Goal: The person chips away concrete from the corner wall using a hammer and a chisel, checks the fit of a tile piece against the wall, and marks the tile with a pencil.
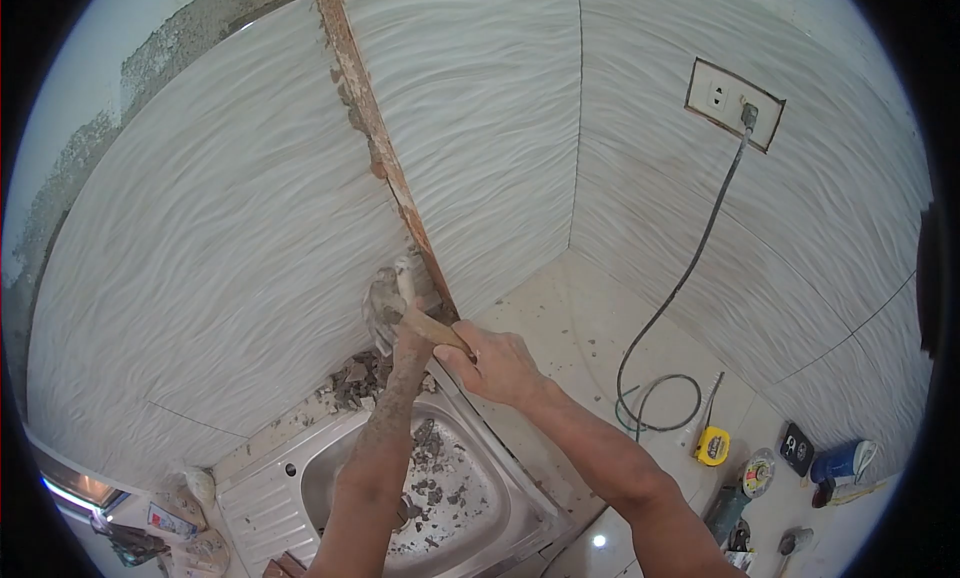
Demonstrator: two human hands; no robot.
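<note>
My left hand, in a dusty grey glove, is closed beside the lower end of a rough brown strip that runs down the tiled wall. What it grips is too unclear to name. Close to it, my right hand is bare and wrapped around a wooden handle, which points toward the left hand. The handle's far end is hidden around the left wrist. Below my arms lies a stainless steel sink with broken bits in its basin. Grey rubble is heaped along the wall behind the sink.
A black cable hangs from a wall socket and coils on the counter. To the right lie a yellow tape measure, an angle grinder and a blue container. Bags stand at lower left.
</note>
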